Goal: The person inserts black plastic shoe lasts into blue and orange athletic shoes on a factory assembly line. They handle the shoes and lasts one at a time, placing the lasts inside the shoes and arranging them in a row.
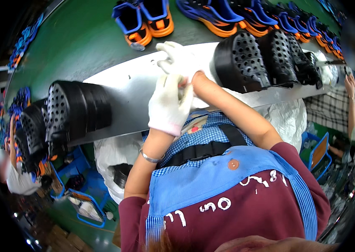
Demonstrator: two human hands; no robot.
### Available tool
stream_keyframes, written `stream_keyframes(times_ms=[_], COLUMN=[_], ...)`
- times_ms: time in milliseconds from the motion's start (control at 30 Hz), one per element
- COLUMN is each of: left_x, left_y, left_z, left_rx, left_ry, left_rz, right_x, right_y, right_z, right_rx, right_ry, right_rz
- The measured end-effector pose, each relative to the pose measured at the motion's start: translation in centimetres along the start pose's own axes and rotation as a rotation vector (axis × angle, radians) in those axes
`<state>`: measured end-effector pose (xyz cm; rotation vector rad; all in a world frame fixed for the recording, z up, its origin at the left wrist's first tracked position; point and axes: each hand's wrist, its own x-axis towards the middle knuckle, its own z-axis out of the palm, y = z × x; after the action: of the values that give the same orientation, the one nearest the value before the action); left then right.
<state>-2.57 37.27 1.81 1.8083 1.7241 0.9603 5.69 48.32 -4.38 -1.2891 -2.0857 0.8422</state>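
Landmark: metal ledge [132, 94], shiny grey, in front of the wearer; all places below are taken from it.
Co-worker, far left: person in a pale top [20, 178], well apart from the ledge's left end.
Left black forms: perforated black forms [79, 107] at the ledge's left end, holes facing left.
Shoe pair: blue-and-orange shoes [160, 26] on the green bench [81, 46] beyond the ledge, heels toward it.
Left hand: white-gloved left hand [169, 101] over the ledge's middle; fingers curled, tips at the right wrist. Cannot tell whether they pinch anything.
Right hand: white-gloved right hand [176, 58] over the ledge's middle, farther from the body; fingers loosely apart, nothing seen held.
Right glove: white knit glove [181, 63], worn on the right hand, above the ledge.
Right black forms: perforated black forms [249, 63] lined along the ledge's right end, apart from both hands.
Step in hand: judged to be a glove adjustment at the right wrist; exact contact unclear.
Next move: probably calls for settling the glove, then parting the hands.
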Motion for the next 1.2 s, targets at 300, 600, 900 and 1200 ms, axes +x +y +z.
stream_keyframes(times_ms=[300,600,900,1200], left_x=[-0.7,0.6,9.0,17.9], left_y=[-1.6,5.0,-4.1,-18.6], left_z=[-0.1,-3.5,-5.2,-3.9], left_rx=[-0.495,-0.663,0.286,0.025], left_ry=[-0.225,-0.623,0.000,-0.153], left_rz=[-0.276,-0.244,-0.015,-0.379], right_x=[-1.1,-4.6,-14.4,-16.3], right_y=[-2.7,-2.0,-5.5,11.0], right_z=[-2.8,-5.4,-26.8,-36.9], right_rx=[-0.388,0.169,0.181,-0.483], right_ry=[0.071,0.009,0.203,0.164], right_rz=[-0.030,-0.096,-0.032,0.160])
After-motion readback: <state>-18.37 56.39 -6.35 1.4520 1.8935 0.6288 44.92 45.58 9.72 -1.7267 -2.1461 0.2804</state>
